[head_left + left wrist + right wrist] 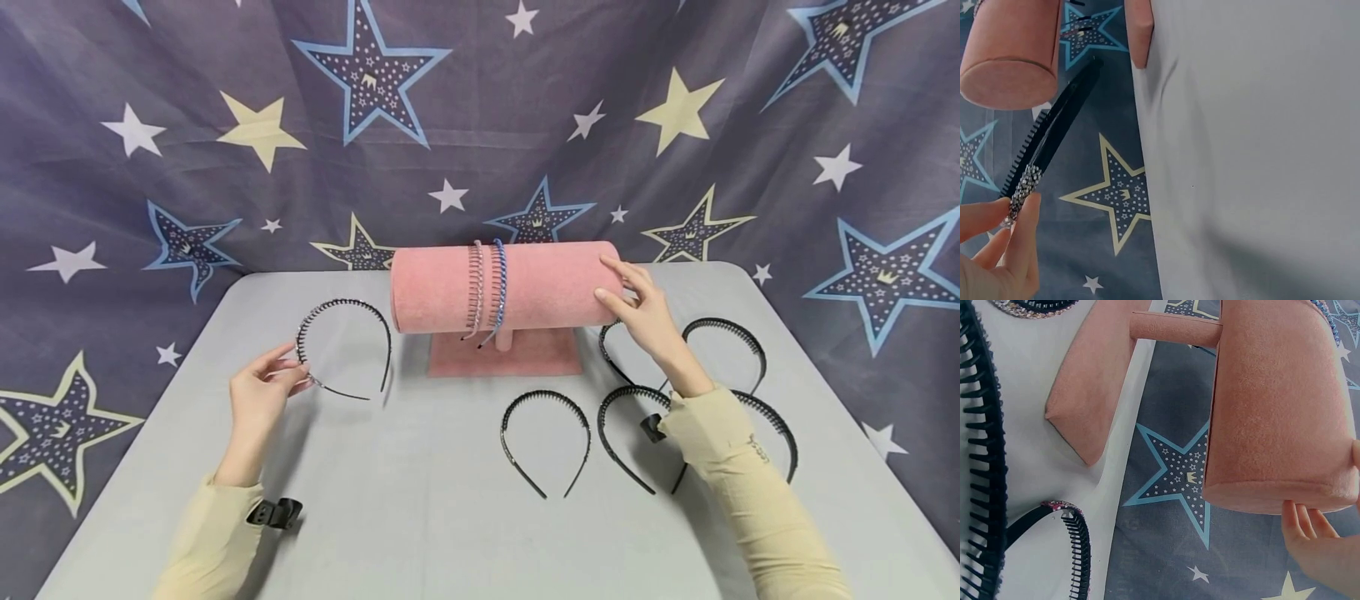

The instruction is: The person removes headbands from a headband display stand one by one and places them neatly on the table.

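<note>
My left hand [258, 392] pinches one side of a black toothed headband [343, 302], holding it left of the pink display stand [555, 283]. In the left wrist view, its fingers grip a sparkly stone-covered part of that headband [1054, 134]. My right hand [648, 317] holds the right end of the stand's padded roll, thumb on the front. The right wrist view shows its fingertips against the flat end of the roll [1279, 412]. A silvery-pink headband [475, 287] and a blue headband [501, 283] sit side by side around the roll.
Several black toothed headbands lie right of centre on the grey-white table [420, 517]; one headband [545, 394] lies in front of the stand, the others partly under my right arm. The stand's pink base [450, 358] rests near the back, before a star-patterned curtain [480, 108].
</note>
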### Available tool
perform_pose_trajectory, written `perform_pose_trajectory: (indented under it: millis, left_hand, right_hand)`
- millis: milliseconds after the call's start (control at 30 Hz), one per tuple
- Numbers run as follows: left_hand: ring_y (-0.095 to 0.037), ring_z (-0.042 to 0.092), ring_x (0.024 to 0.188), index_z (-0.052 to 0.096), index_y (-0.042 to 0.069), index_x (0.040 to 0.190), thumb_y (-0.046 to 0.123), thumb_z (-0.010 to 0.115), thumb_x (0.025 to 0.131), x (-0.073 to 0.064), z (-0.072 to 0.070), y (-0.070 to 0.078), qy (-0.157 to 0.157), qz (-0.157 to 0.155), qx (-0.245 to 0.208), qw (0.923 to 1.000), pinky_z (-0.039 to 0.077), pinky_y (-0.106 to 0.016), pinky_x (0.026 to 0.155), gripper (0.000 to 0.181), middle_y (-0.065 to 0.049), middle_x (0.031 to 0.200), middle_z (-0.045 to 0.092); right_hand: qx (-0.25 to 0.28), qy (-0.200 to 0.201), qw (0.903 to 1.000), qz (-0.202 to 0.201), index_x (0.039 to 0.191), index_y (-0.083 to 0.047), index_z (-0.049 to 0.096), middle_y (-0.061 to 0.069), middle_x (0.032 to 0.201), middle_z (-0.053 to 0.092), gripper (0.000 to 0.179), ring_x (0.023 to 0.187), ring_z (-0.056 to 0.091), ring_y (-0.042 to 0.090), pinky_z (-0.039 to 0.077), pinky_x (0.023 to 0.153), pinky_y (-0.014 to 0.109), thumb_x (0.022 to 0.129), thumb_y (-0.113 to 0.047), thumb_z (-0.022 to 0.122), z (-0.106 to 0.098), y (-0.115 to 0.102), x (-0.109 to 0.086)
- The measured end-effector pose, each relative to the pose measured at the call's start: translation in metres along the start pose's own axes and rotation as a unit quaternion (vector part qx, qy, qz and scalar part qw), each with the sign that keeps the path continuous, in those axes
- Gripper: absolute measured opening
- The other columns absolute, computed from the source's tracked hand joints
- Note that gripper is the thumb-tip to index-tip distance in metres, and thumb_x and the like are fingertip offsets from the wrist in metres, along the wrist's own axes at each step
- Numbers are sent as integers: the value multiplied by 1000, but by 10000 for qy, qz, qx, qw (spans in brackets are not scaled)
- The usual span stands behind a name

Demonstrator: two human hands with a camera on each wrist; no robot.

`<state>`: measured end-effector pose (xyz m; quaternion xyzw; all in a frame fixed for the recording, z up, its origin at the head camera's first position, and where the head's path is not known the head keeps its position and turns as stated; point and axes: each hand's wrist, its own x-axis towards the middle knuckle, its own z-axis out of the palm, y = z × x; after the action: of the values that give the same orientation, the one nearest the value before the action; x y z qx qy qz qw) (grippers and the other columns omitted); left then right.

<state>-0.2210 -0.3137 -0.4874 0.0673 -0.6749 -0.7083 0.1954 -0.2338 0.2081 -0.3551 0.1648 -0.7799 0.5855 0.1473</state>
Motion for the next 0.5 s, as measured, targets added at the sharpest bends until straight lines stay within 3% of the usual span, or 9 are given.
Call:
perform_pose_trajectory:
  millis: [133,500]
  left_hand:
    - [-19,65,65,60,6,114,3,77,64,-5,0,0,-107,-458,12,9989,51,-32,62,53,-13,85,59]
    - [-19,65,68,57,4,116,2,74,67,-19,6,5,-923,-1100,178,9895,52,-33,63,51,-6,81,63]
  right_hand:
    - [40,-8,10000,-14,129,-6,46,13,121,37,46,103,42,12,43,84,16,85,-12,59,0,1,0]
    - [47,2,10000,55,129,-4,45,14,121,37,46,102,42,11,43,83,14,85,-7,57,0,2,0]
